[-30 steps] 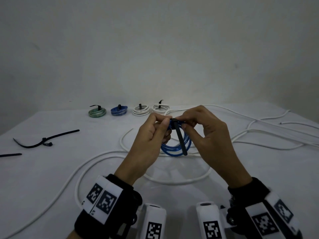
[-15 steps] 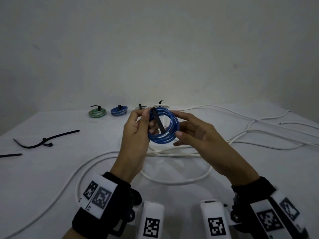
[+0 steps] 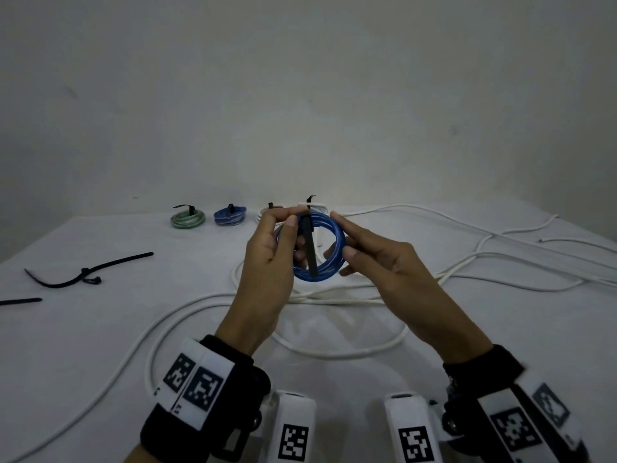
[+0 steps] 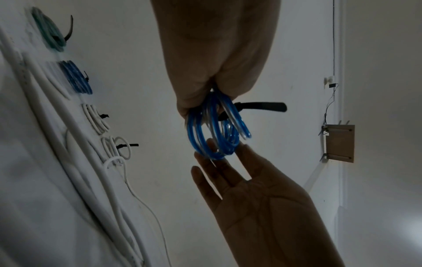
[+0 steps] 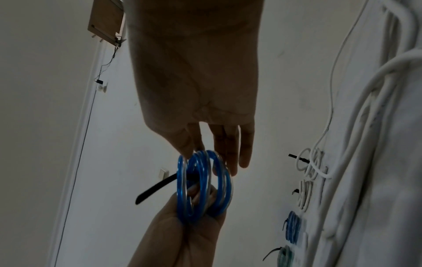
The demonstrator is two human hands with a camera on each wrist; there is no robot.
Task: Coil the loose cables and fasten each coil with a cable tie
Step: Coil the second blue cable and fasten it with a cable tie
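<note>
Left hand (image 3: 267, 262): pinches the blue coil (image 3: 320, 252) at its top-left edge, thumb in front, fingers curled behind, just at the spot where the black cable tie (image 3: 309, 248) wraps the strands.
Right hand (image 3: 377, 262): fingers straight and spread, fingertips (image 4: 212, 144) touching the coil's outer rim; it grips nothing.
Blue coil: held upright in the air above the counter (image 3: 100, 329), in front of the person; the strands fan apart a little in both wrist views.
Cable tie: its free tail (image 4: 262, 107) sticks out sideways from the coil (whether the head is fully cinched cannot be told).
Step in hand: judged to be checking and snugging the fastened coil before it is set down.
Doing it well: the left pinch should stay at the tie so the loops cannot slide; the right fingers can press the fanned strands flush, then draw the tail tight.
Risk: a loose tie would let the loops spring open.
Farther out: four tied coils (image 3: 188, 219) in a row at the counter's far edge, loose white cables (image 3: 334, 354) beneath the hands, spare black ties (image 3: 83, 272) at the left.
</note>
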